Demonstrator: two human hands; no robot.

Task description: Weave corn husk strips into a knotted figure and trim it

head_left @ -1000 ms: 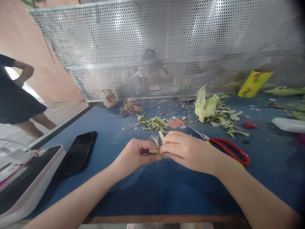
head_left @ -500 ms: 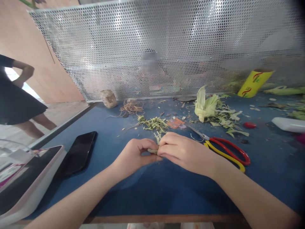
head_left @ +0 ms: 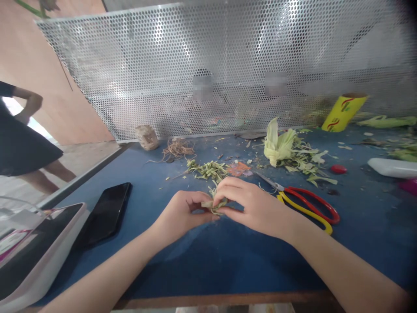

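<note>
**Strip [head_left: 206, 204] pinched between my two hands**

I hold the strip just above the middle of the table [head_left: 202, 265], short of the pile of green bits [head_left: 210, 170]; my left hand [head_left: 182, 213] pinches it between thumb and fingers, and my right hand [head_left: 250, 206] pinches it from the other side, though my fingers hide just how it bends there. It looks thin, so it could tear if I pull my hands apart too hard; if either pinch slackens, it may slip or uncurl; its loose ends poke towards the pile and might snag there. The scissors [head_left: 282, 189] lie near my right wrist, so a careless outward swing of that arm could knock the handles. The phone [head_left: 107, 213] bounds my left side, well apart from my hand; the metal screen [head_left: 224, 56] closes off the far side; bare table runs between my forearms to the near edge, probably my easiest room for moving.
</note>
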